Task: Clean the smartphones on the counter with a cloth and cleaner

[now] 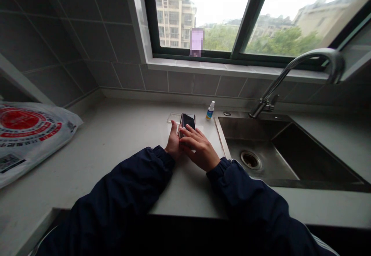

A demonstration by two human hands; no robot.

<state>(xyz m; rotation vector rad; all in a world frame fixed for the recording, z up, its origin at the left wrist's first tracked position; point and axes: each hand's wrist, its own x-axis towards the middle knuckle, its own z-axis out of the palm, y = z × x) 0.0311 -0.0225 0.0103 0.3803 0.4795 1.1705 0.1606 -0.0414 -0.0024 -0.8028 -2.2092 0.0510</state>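
A dark smartphone (188, 120) with a glossy screen rests in my left hand (173, 142), whose thumb points up along its left edge and whose fingers are mostly hidden. My right hand (199, 147) lies across the lower part of the screen, its fingers stretched out and slightly bent. Whether anything thin is under those fingertips cannot be seen. Just beyond the phone, a clear flat piece that looks like a phone case (174, 117) lies on the white counter (130, 132). A small white spray bottle (210, 111) with a blue and yellow label stands upright to the right.
To the right is a steel sink (257, 132) with a drain and a curved chrome faucet (290, 66). A white plastic bag (34, 136) with red print sits at the far left. Behind the counter are grey tiles and a window; a blurred pink rectangle (197, 41) shows at its sill.
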